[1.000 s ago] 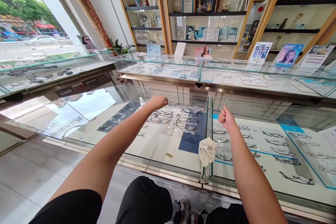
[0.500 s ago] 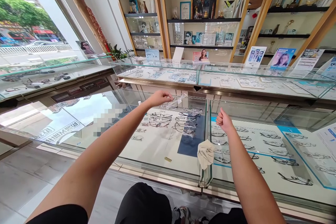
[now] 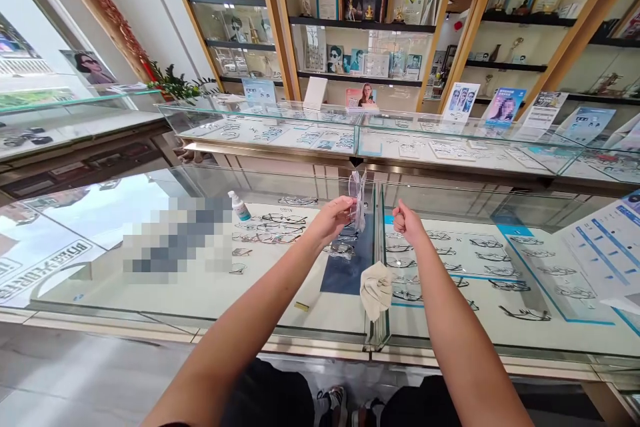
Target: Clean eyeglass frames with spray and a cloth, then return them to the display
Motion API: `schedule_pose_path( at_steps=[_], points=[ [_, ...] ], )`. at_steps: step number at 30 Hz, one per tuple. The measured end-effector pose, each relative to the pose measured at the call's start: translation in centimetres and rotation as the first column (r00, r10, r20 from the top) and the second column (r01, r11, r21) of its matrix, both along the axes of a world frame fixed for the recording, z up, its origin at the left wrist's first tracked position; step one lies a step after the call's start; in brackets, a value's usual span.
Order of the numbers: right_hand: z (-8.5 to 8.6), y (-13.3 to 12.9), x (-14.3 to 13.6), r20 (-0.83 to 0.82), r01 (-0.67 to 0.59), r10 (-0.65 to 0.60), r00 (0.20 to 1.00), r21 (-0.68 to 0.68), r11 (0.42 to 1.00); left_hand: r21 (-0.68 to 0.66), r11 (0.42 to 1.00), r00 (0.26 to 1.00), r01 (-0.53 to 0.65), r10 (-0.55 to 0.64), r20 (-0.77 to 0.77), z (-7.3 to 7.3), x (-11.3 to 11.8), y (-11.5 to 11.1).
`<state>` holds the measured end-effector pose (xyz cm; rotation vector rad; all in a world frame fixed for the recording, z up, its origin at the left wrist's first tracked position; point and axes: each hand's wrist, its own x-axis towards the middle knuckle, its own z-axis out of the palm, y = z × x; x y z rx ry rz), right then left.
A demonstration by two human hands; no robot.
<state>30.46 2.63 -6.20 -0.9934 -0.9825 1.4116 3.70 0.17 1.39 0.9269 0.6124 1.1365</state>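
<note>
My left hand (image 3: 334, 219) is closed in a pinch on a pair of clear glasses (image 3: 357, 200), held upright above the glass counter; reflections make its outline hard to read. To the right, my right hand (image 3: 407, 221) is curled with the thumb on top, and whatever its fingers may hold is hidden. A crumpled cream cloth (image 3: 377, 290) lies nearer me on the joint between two glass cases. Beyond my left forearm stands a white pump bottle (image 3: 239, 205) with a blue label.
Under the glass top (image 3: 270, 293) lie rows of eyeglasses (image 3: 284, 219), with more in the right case. A second glass display counter (image 3: 300, 140) runs across behind. A printed sheet (image 3: 615, 250) stands at the right. Wooden shelves with pictures line the wall.
My left hand has moved right, towards my right hand, and the glasses in it have turned upright. The view has shifted right, and the pump bottle shows more fully.
</note>
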Motion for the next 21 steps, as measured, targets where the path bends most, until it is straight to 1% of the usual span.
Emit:
schedule_pose_path(
  at_steps=[4,8,11,13,16,21],
  points=[
    [0.7,-0.4,-0.6,0.042,-0.005,0.006,0.999,-0.014,1.0,-0.061,0.998,0.999,-0.017,0.019,0.04,-1.7,-0.4,0.1],
    [2.1,-1.4,-2.7,0.132,-0.074,0.069,0.989,0.034,0.997,-0.063,0.996,0.998,-0.058,0.057,-0.021,-2.5,-0.7,0.2],
    [3.2,-2.5,-4.9,0.126,-0.155,0.143,0.982,0.092,0.984,-0.006,0.995,0.99,-0.101,0.1,-0.096,-2.9,-0.5,0.3],
    [3.9,-3.3,-6.2,0.101,-0.175,0.164,0.981,0.12,0.977,0.035,0.994,0.983,-0.104,0.108,-0.147,-3.1,-0.3,0.2],
    [4.5,-4.1,-7.4,0.084,-0.153,0.143,0.986,0.12,0.981,0.069,0.995,0.976,-0.078,0.09,-0.196,-3.1,0.0,-0.3],
    [5.2,-4.6,-7.4,0.107,-0.1,0.087,0.99,0.125,0.987,0.075,0.997,0.975,-0.026,0.042,-0.219,-2.4,0.1,-1.0]
  ],
)
